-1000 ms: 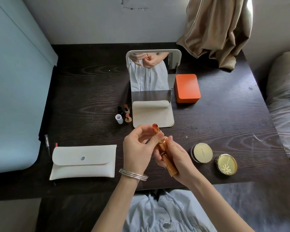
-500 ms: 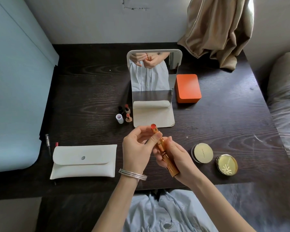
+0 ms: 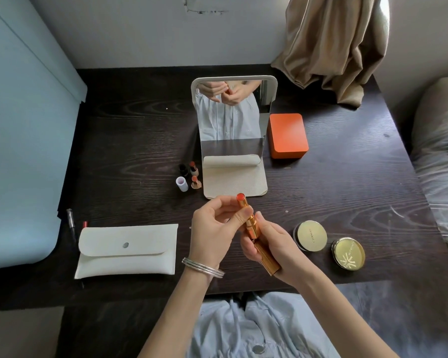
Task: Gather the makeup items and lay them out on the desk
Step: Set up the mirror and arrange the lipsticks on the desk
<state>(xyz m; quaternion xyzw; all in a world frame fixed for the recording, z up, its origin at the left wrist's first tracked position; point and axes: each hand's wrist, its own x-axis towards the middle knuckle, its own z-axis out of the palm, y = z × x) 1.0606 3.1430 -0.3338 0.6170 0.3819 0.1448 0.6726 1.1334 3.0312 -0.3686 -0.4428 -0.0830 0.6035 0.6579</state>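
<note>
A gold lipstick [image 3: 254,228] with an orange-red tip is held over the near middle of the dark desk [image 3: 130,140]. My right hand [image 3: 272,246] grips its lower tube. My left hand [image 3: 215,231], with silver bangles at the wrist, pinches the upper part with thumb and fingers. Two gold-lidded round compacts [image 3: 311,235] [image 3: 348,253] lie to the right. A white pouch [image 3: 127,250] lies closed at the left front. Several small bottles and lipsticks [image 3: 189,177] stand left of the mirror's base.
A standing mirror [image 3: 233,112] on a beige base is at the desk's centre, with an orange box [image 3: 288,135] beside it. A pen and a red-tipped stick [image 3: 71,220] lie at the left edge. A beige curtain [image 3: 336,47] hangs at the back right; bedding [image 3: 440,161] lies to the right.
The lipstick and both hands have stayed nearly in place; the tip has shifted very slightly left.
</note>
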